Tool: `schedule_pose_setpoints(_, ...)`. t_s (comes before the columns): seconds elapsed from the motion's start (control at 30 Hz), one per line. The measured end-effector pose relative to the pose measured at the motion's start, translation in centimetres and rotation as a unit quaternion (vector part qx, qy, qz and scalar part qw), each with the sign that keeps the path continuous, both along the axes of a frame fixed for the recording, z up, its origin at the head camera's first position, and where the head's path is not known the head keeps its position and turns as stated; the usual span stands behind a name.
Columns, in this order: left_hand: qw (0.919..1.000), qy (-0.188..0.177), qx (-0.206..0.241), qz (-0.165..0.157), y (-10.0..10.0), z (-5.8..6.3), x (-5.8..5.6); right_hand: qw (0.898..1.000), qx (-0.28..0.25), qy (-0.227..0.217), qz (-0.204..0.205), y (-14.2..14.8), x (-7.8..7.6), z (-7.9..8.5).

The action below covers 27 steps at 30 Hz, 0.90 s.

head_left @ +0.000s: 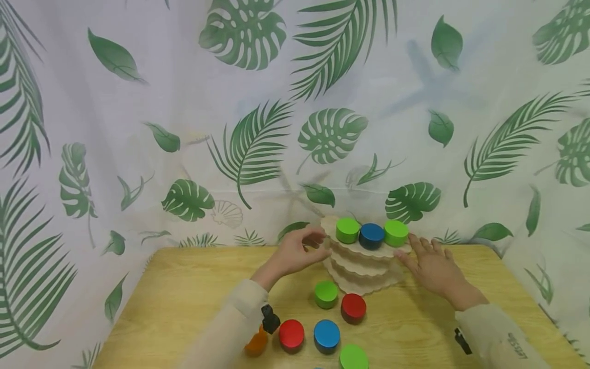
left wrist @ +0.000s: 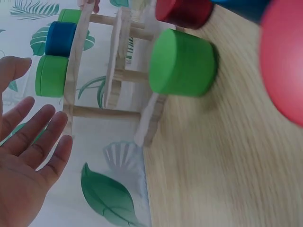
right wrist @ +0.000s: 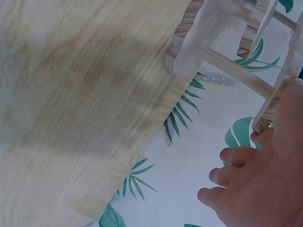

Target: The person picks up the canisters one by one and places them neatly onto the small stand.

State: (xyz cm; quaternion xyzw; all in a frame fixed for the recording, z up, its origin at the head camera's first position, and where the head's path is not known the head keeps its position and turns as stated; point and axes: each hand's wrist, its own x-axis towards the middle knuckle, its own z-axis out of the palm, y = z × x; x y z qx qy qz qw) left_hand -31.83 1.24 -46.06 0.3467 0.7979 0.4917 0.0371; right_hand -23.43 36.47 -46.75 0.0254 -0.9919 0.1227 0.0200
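A three-tiered wooden stand (head_left: pixel 364 283) with scalloped edges stands at the back of the table. On its top tier sit a green round block (head_left: pixel 347 230), a blue round block (head_left: pixel 371 237) and another green round block (head_left: pixel 396 233), side by side. My left hand (head_left: pixel 295 252) is at the left edge of that tier, fingers loosely spread and holding nothing; the left wrist view shows its palm (left wrist: pixel 21 175) beside the tier. At the opposite end, my right hand (head_left: pixel 433 269) has its fingers extended, with the thumb side against the tier's right edge.
In front of the stand, on the wooden table (head_left: pixel 184 297), are a green block (head_left: pixel 326 294), red blocks (head_left: pixel 353 308), a blue block (head_left: pixel 327 336) and an orange piece (head_left: pixel 256 343) partly behind the left sleeve. A leaf-patterned curtain (head_left: pixel 276 77) hangs right behind the table.
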Motion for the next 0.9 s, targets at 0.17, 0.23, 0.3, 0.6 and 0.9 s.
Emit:
schedule_pose_setpoints(0.17, 0.9998, 0.007, -0.019, 0.004, -2.0, -0.4, 0.7, 1.0, -0.004, 0.001, 0.0, 0.0, 0.1, 0.1)
schedule_pose_setpoints(0.23, 0.9997, 0.004, -0.023, 0.011, -3.0, -0.6, 1.1, 1.0, -0.01, -0.004, 0.001, -0.1, 0.1, 0.1)
schedule_pose_setpoints(0.3, 0.9995, 0.0, -0.025, 0.018, -3.9, -0.8, 1.5, 1.0, -0.013, -0.006, 0.002, -0.1, 0.1, 0.1)
schedule_pose_setpoints(0.6, 0.9992, -0.012, -0.019, 0.034, -6.6, -1.6, 2.8, 1.0, -0.012, -0.016, -0.006, 0.4, -0.1, -0.1)
schedule_pose_setpoints(0.9, 0.9977, -0.043, -0.03, 0.044, -9.7, -3.5, 4.6, 1.0, -0.012, -0.015, -0.005, 0.1, 0.0, -0.1)
